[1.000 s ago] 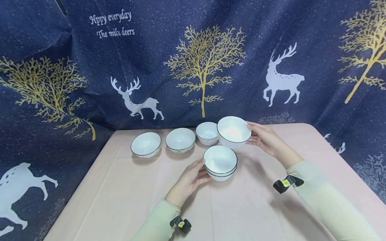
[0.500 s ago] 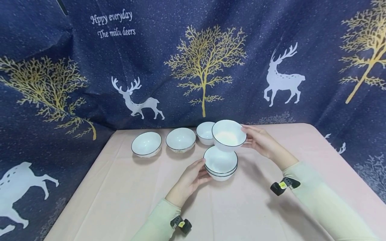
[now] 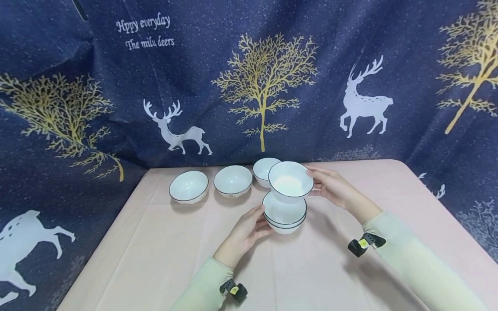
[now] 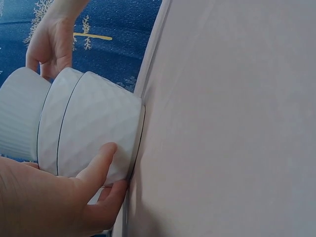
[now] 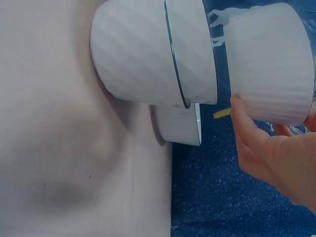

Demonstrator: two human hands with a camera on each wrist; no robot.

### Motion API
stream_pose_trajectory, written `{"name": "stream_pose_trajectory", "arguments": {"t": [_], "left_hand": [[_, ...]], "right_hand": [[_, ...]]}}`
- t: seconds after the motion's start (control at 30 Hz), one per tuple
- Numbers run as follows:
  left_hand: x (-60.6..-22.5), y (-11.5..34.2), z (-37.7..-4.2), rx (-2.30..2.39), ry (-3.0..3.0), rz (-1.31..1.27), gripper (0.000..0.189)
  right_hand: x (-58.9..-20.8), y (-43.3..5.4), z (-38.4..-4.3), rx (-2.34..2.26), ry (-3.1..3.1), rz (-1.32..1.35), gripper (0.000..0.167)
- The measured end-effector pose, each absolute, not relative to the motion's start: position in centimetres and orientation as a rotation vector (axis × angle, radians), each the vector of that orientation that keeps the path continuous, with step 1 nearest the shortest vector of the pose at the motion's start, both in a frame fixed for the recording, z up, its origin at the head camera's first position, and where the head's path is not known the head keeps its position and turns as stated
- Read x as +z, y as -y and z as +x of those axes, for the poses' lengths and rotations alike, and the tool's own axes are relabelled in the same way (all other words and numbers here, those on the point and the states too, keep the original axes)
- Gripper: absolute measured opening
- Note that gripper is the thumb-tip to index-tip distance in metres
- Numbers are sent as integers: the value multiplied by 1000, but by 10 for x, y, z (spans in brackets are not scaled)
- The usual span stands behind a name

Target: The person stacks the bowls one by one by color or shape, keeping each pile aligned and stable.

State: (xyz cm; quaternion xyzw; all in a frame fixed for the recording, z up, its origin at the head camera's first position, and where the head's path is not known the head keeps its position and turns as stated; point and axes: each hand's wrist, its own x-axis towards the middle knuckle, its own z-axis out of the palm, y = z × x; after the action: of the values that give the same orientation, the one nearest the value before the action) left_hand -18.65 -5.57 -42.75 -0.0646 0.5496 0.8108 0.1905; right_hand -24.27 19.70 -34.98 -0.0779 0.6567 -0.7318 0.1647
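The right hand (image 3: 332, 185), grip pinching a ribbed white bowl (image 3: 291, 179), holds it just above two stacked bowls (image 3: 285, 230), a thin gap between. The left hand's (image 3: 245, 229) grip clasps the stack on the table (image 3: 311, 272), well inside both side edges; three bowls (image 3: 232, 180) stand near the far edge.

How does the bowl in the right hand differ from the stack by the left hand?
The held bowl has fine ribs; the stack shows a diamond-like pattern. The held bowl is raised in the right hand; the stack stands on the table, held by the left hand. The held bowl is single; the stack is two nested bowls. Both are white, dark-rimmed and open upward.
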Motion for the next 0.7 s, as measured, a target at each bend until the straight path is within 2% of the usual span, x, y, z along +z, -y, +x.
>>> {"name": "stream_pose_trajectory", "arguments": {"t": [0.7], "left_hand": [[-427, 56, -186, 2257, -1561, -151, 50]], "right_hand": [[-352, -187, -231, -1980, -1917, -253, 56]]}}
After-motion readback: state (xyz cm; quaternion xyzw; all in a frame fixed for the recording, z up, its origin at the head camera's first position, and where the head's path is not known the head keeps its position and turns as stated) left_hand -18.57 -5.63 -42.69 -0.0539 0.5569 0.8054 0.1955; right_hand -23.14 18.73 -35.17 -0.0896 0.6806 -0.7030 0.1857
